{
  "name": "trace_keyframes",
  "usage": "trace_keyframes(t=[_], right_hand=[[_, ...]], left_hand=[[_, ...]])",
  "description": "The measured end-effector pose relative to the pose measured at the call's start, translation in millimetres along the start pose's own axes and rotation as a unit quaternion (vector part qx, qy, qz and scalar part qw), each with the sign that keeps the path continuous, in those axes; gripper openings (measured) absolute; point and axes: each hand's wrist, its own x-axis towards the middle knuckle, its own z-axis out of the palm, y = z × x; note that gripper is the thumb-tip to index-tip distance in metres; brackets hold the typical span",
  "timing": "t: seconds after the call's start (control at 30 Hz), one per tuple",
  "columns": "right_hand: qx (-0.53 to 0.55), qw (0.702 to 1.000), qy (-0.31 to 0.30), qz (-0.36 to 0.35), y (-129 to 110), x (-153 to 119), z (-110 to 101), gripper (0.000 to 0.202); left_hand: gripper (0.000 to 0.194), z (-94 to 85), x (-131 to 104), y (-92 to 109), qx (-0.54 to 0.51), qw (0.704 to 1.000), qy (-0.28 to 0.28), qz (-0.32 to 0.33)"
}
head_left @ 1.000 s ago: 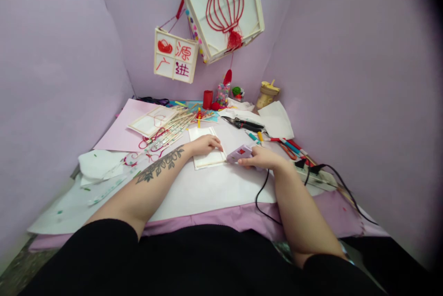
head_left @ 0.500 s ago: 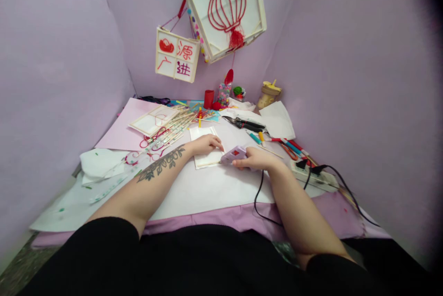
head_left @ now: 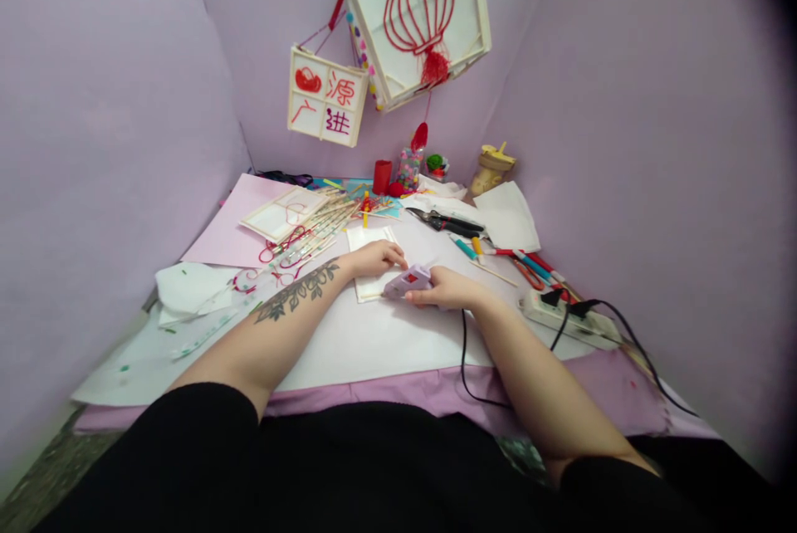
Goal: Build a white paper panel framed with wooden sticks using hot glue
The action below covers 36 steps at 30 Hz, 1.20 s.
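Observation:
A small white panel (head_left: 367, 240) with thin stick edging lies on the white-covered table before me. My left hand (head_left: 378, 257) rests on it, fingers slightly bent and pointing right, pressing its surface. In my right hand (head_left: 452, 288) is a light purple hot glue gun (head_left: 408, 278) with a red mark on its side. Its nozzle points left over the panel's near edge, close to a thin stick there. Whether the nozzle touches the stick I cannot tell. A black cord (head_left: 464, 359) hangs from the gun toward the table's front edge.
Garden pruners (head_left: 445, 222) lie behind my hands. Markers (head_left: 464, 247) and a power strip (head_left: 569, 317) are at right. Bamboo sticks (head_left: 327, 222) and a framed panel (head_left: 283, 213) lie at left. A lantern-decorated frame (head_left: 417, 18) hangs above the table.
The glue gun in my right hand has moved left along the panel's near edge. My left hand stays on the panel. The whole view has shifted slightly.

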Motion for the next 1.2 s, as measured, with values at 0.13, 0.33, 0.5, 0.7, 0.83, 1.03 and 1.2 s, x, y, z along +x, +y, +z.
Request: trace_keyframes(t=[0.13, 0.33, 0.5, 0.7, 0.83, 1.03, 1.2], right_hand=[[0.007, 1.0, -0.004, -0.015, 2, -1, -1, 0.049], [0.037, 0.998, -0.009, -0.048, 2, 5, 6, 0.047], [0.021, 0.999, -0.001, -0.034, -4, 8, 12, 0.045], [0.009, 1.0, 0.001, -0.006, -5, 4, 9, 0.049], [-0.011, 1.0, 0.009, 0.012, 0, 0, 6, 0.05], [-0.015, 0.999, 0.021, 0.023, 12, -7, -2, 0.051], [-0.019, 0.997, 0.046, 0.059, 20, -19, -17, 0.053]], left_hand=[[0.044, -0.1, 0, 0, 0.001, 1.0, -0.002, 0.0], [0.045, -1.3, -1, 1, 0.0, 1.0, -0.008, -0.01], [0.043, -1.4, -1, 1, -0.012, 1.0, -0.011, -0.001], [0.043, -1.5, -1, 2, -0.009, 1.0, -0.009, -0.005], [0.044, -1.3, -1, 2, -0.005, 1.0, -0.007, 0.002], [0.043, -2.3, -2, 3, -0.011, 1.0, -0.007, 0.022], [0.043, -3.9, -3, 5, -0.008, 1.0, -0.013, 0.013]])
